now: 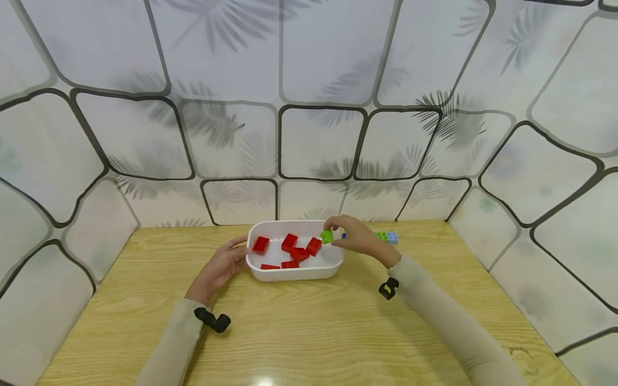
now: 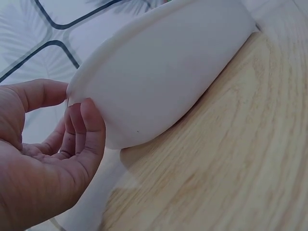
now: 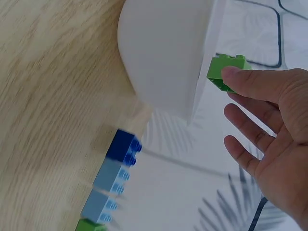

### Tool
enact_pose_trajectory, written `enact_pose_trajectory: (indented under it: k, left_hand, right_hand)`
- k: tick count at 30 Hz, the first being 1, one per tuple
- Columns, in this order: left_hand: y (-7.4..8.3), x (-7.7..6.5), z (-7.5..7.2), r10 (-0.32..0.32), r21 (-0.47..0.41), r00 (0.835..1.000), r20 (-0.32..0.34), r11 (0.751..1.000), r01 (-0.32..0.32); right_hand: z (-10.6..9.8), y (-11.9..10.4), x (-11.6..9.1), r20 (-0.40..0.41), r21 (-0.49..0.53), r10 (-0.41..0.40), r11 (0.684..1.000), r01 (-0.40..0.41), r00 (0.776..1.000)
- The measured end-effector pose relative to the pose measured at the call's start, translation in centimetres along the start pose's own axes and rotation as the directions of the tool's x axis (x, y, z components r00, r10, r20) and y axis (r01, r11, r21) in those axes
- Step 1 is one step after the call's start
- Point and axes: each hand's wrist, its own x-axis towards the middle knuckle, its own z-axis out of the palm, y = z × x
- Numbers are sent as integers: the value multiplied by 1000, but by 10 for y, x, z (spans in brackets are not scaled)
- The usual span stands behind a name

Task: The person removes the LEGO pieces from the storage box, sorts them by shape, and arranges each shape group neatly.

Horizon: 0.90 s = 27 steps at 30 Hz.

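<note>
We see smooth, opaque plastic with a soft sheen in the white tub (image 1: 294,274), and hard moulded plastic in the red bricks (image 1: 260,245), the green brick (image 3: 223,63) and the dark blue brick (image 3: 120,146), the red ones looking somewhat glossy. Under them we find a smooth wood-grained tabletop (image 1: 309,332), shiny enough to throw back a bright spot of light. The printed backdrop (image 1: 318,145) looks smooth and mostly matt, though we cannot tell paper from cloth, while the sleeves (image 1: 446,308) are soft, matt cloth.
</note>
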Motion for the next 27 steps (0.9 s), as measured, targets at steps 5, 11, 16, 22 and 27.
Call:
enact_pose_trajectory:
  k: [5,11,16,22,27]
  left_hand:
    - [2,-1,1,-3,-10,1000,-12,1000,3]
    - [2,-1,1,1,-10,1000,-4,1000,-1]
    - [1,0,1,5,-8,1000,2,1000,-5]
    - [1,0,1,-5,3,1000,-9,1000,5]
    - [0,1,-1,-2,-4,1000,-10,1000,2]
  right_hand:
    - [-13,14,-14,-50,60,65,996,-62,997]
    - [-31,31,-29,-94,67,130,990,-124,987]
    - [-43,48,-43,-105,62,187,981,-182,977]
    - [-54,73,-65,-102,35,268,963,-266,958]
    - [-64,91,-84,-102,12,334,942,-335,937]
